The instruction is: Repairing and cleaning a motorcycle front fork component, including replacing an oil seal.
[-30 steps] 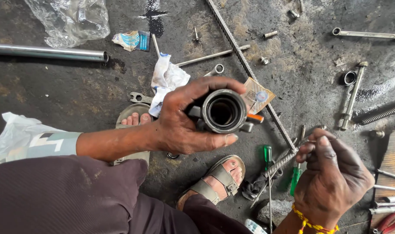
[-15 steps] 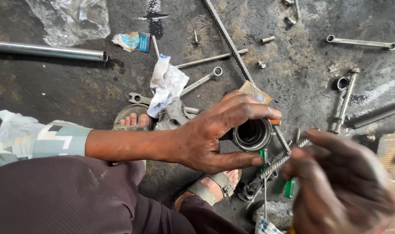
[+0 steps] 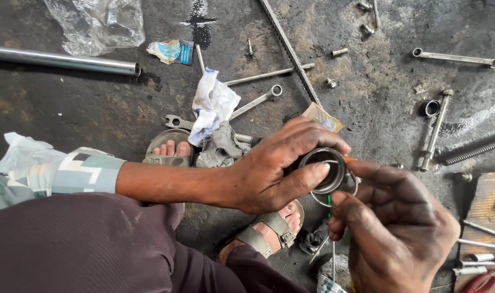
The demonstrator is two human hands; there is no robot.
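Head view, metal ring (image 3: 324, 169) inside left hand (image 3: 272, 171) grip

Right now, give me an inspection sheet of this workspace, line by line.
Surface: dark, oil-stained concrete floor.
Job's things: metal ring-shaped part, open bore facing up; thin wire ring at its edge.
Clutter: combination wrench, ring spanner, long bolt, steel tube, threaded rod, crumpled rag, plastic bag, loose bolts.
Grippers: left hand grips the part; right hand touches the wire ring.
Cables: nothing seen.
Surroundings: sandalled feet; wooden board at right.
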